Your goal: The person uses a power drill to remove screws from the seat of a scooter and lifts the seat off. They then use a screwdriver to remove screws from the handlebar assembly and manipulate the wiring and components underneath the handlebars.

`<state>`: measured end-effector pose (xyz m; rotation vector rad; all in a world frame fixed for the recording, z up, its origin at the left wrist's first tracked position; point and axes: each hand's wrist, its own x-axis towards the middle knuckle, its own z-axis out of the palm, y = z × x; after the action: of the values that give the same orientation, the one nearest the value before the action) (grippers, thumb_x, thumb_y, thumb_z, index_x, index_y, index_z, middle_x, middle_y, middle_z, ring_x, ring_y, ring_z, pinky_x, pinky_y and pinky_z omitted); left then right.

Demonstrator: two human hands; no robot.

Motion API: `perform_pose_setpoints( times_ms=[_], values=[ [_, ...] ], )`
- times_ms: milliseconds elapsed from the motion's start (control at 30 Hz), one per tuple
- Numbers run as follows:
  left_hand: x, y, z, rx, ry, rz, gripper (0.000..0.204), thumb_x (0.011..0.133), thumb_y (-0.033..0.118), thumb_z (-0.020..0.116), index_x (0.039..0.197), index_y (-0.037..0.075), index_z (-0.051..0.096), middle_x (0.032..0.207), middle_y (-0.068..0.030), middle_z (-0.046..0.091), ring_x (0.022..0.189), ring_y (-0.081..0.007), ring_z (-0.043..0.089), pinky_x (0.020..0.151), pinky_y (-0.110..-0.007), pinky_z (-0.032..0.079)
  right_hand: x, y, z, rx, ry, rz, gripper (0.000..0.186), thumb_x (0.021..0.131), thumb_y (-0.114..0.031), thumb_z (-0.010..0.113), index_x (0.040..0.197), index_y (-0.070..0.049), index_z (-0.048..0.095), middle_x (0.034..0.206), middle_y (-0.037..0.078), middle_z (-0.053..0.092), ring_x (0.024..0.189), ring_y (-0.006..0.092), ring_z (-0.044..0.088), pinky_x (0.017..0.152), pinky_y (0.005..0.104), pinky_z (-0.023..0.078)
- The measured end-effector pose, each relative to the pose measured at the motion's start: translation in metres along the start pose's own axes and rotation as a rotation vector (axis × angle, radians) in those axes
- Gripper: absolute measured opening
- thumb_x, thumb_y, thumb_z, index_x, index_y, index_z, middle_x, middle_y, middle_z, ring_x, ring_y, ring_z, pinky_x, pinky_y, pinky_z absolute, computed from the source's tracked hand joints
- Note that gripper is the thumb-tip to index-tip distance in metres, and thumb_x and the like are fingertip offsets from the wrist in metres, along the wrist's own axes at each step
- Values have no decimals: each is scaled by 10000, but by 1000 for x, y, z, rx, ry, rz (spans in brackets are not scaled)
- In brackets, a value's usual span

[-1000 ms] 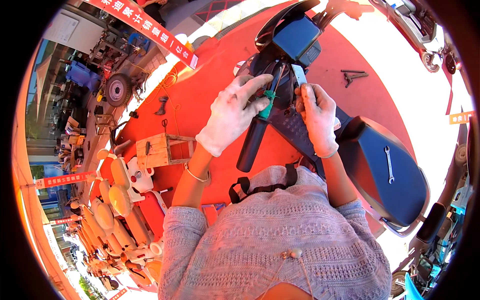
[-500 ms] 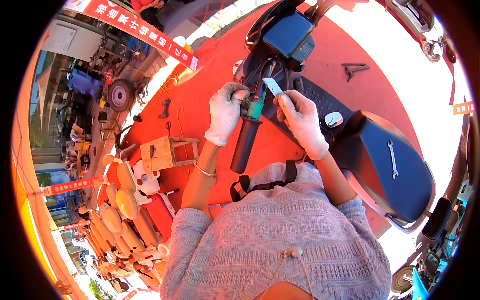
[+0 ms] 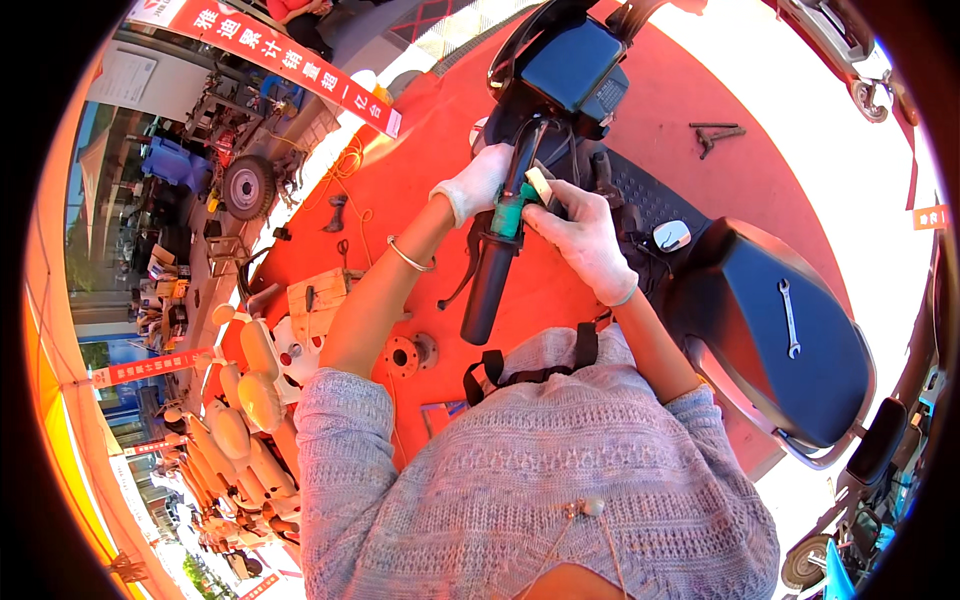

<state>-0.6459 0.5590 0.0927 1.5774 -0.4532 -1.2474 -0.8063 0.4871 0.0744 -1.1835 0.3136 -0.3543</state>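
Both my hands wear white gloves and are at the scooter handlebar point(image 3: 526, 150). My left hand point(image 3: 478, 186) closes round the bar from its left side, its fingertips hidden. Between the thumb and fingers of my right hand point(image 3: 585, 235), a small pale flat strip point(image 3: 540, 186) is pinched against the bar's right side. Below the hands, a green wrapped section point(image 3: 507, 216) circles the bar, just above the black rubber grip point(image 3: 488, 290). A dark brake lever point(image 3: 462, 280) hangs left of the grip.
An open-end wrench point(image 3: 789, 318) lies on the black scooter seat point(image 3: 765, 370). A white mirror-like part point(image 3: 671, 236) rests on the footboard point(image 3: 652, 187). Leftward are a wooden stool point(image 3: 315, 300), a round flanged metal part point(image 3: 403, 356) and a drill-like tool point(image 3: 335, 213) on red carpet.
My left hand has moved up and right onto the bar, and the brake lever now shows. The right hand has brought the strip down against the bar, turning it edge-on.
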Motion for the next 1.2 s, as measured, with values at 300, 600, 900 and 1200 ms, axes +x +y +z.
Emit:
perform_pose_setpoints(
  times_ms=[300, 600, 900, 1200],
  values=[
    [-78, 32, 10, 989, 330, 545, 298, 850, 85, 577, 1145, 69, 608, 948, -95, 624, 844, -199, 630, 749, -309, 509, -4, -12, -10, -311, -60, -28, 236, 865, -130, 588, 698, 31, 544, 549, -26, 405, 529, 29, 343, 448, 260, 300],
    [-87, 35, 34, 1537, 116, 646, 241, 740, 190, 689, 975, 141, 666, 929, -78, 533, 900, -254, 587, 702, -363, 525, -26, -26, -1, -271, 3, -82, 227, 877, -124, 585, 710, 23, 541, 551, -28, 410, 538, 20, 343, 459, 240, 294],
    [-85, -19, 45, 358, 433, 630, 42, 771, -44, 669, 794, -49, 635, 938, -73, 560, 851, -183, 637, 698, -274, 527, -22, 10, -42, -96, -63, -15, 245, 927, -232, 532, 1011, -4, 564, 753, -11, 542, 686, 43, 467, 610, 213, 401],
    [-101, -34, 62, 663, 746, 694, 151, 770, -26, 692, 920, -20, 711, 921, -57, 569, 834, -128, 582, 722, -252, 516, -7, 30, -19, 47, -168, -57, 271, 996, -240, 425, 1017, -5, 558, 782, -1, 545, 685, 47, 450, 626, 207, 401]
  ],
)
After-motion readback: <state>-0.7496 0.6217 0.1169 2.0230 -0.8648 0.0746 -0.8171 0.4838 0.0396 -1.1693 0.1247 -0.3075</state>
